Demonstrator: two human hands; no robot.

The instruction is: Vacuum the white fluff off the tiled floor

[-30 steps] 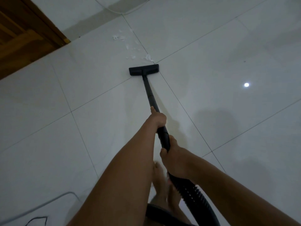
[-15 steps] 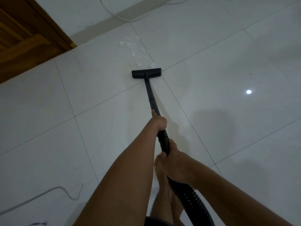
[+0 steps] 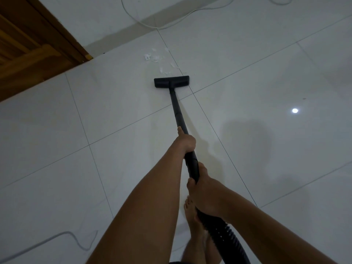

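A black vacuum wand (image 3: 177,109) runs from my hands to a flat black floor head (image 3: 171,82) resting on the white tiled floor (image 3: 247,54). Scattered white fluff (image 3: 154,57) lies just beyond the head, with a few bits touching its far edge. My left hand (image 3: 185,141) grips the wand higher up. Closer to me, my right hand (image 3: 202,189) holds the wand's end where the ribbed black hose (image 3: 224,237) joins. My bare feet (image 3: 194,225) show below the hands.
A wooden door and frame (image 3: 38,44) fill the upper left. The white wall base runs along the top, with a pale cord (image 3: 152,25) looping over it. Another grey cord (image 3: 57,239) lies at the lower left. A light reflection (image 3: 295,110) shines on the right tiles.
The floor head has slid forward over the nearest fluff; the clump by its right corner is gone. Both hands kept their grip, and the view has shifted forward.
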